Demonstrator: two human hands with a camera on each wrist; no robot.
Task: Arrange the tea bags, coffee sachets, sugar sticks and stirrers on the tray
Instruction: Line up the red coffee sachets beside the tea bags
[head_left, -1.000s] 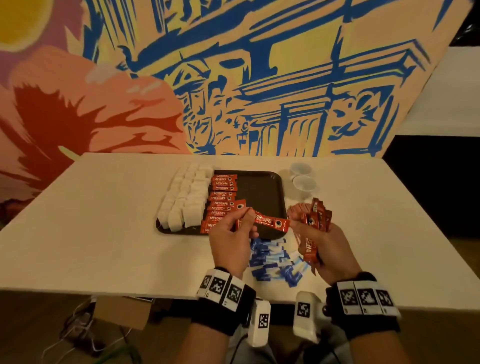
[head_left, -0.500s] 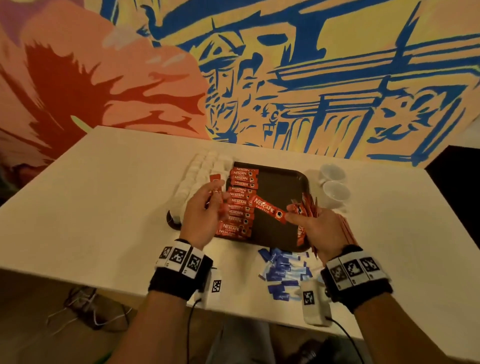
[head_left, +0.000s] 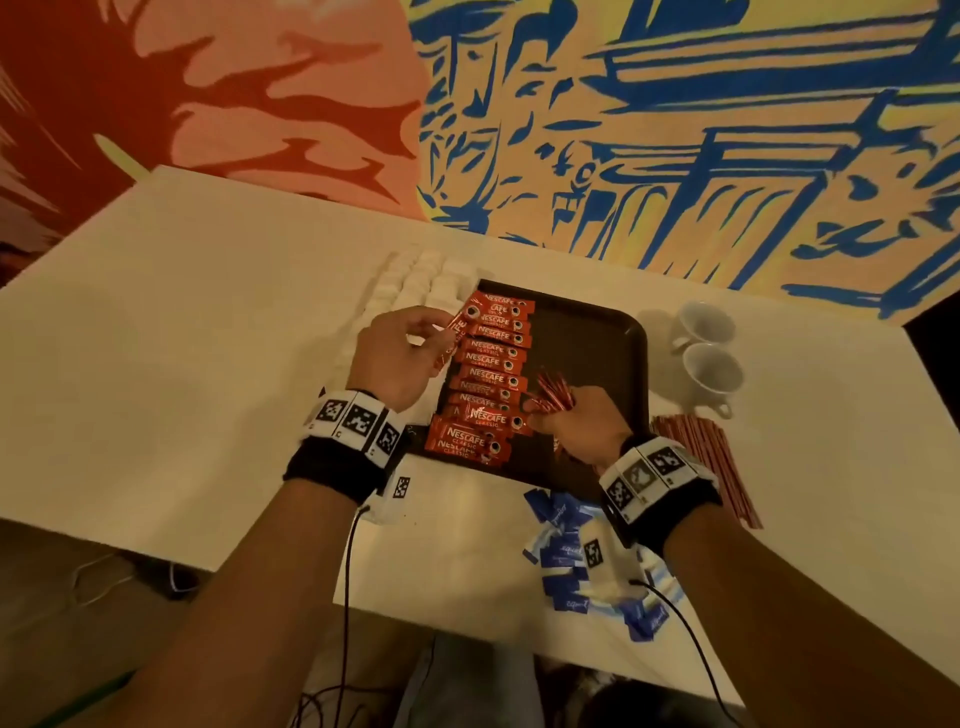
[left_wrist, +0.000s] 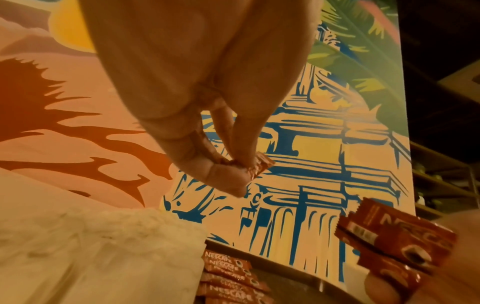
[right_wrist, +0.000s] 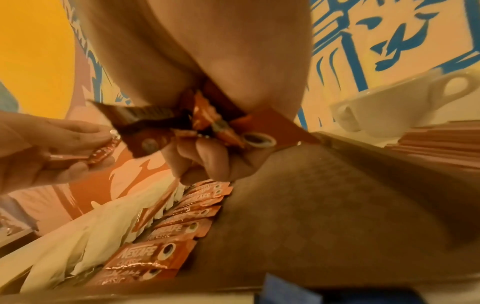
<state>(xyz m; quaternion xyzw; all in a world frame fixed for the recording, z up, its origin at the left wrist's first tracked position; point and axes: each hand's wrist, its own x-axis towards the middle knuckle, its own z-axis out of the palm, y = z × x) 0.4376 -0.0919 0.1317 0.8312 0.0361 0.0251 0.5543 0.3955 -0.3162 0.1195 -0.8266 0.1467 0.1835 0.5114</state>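
My left hand (head_left: 397, 358) has carried one pinched coffee sachet (head_left: 457, 328) to the row's 12 o'clock end on the tray (head_left: 587, 332); right hand (head_left: 576, 423) grips spare sachets (head_left: 553, 392). Row nearly filled.

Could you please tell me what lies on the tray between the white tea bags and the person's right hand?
In the head view, the column of red coffee sachets lies between the tea bags and the right hand.

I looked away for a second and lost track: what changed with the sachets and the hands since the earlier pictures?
The left hand took one coffee sachet from the right hand's side and carried it left to the far end of the sachet row. The right hand keeps gripping its bundle. Tray unmoved.
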